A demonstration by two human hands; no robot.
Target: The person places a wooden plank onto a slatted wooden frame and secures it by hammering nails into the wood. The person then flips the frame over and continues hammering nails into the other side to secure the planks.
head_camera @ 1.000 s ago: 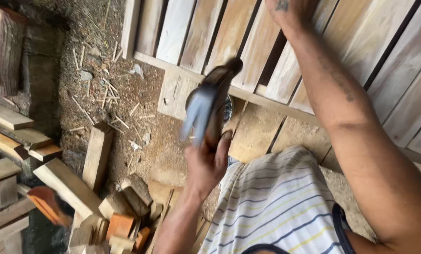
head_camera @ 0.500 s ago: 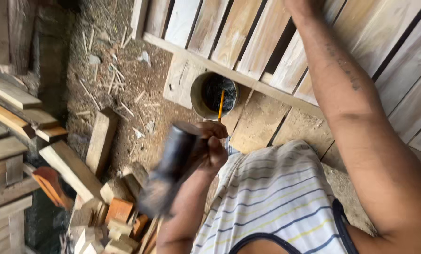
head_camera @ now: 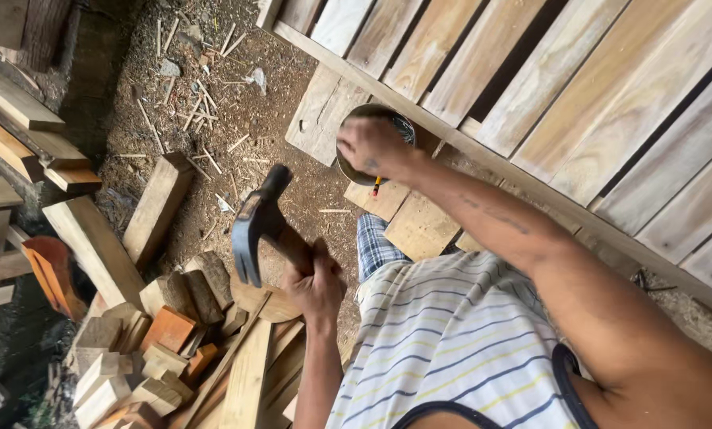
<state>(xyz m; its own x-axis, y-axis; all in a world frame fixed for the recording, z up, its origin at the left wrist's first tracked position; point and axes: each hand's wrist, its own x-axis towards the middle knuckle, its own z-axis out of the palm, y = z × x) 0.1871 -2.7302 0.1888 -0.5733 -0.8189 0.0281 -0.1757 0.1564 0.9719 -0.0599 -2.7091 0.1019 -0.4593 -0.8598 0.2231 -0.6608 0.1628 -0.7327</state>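
Far left: stacked pale wooden planks [head_camera: 10, 135] at the frame edge, with an orange curved object [head_camera: 50, 274] just below.
Ground: brown dirt floor strewn with wood splinters [head_camera: 205, 103].
Lower left: heap of short cut wood blocks [head_camera: 161, 334], some pale, some reddish, lying under the hammer.
Hammer: dark steel claw hammer with wooden handle [head_camera: 257, 226], head up and to the left, raised above the heap of blocks, well apart from the tin.
Holding hand: fist [head_camera: 316, 282] wrapped tight round the hammer handle, fingers fully curled, arm rising from the bottom edge; by its side of the body, the left hand.
Shirt: white sleeveless top with blue and yellow stripes [head_camera: 451, 349].
Tin: round dark metal can [head_camera: 372, 147] resting on a pale board by the slats, a thin yellow and red stick [head_camera: 377, 187] just beneath.
Other hand: right hand [head_camera: 372, 144] over the can's mouth, fingers bent down into it; contents of the grasp hidden.
Right: frame of pale wooden slats [head_camera: 547, 87] with dark gaps.
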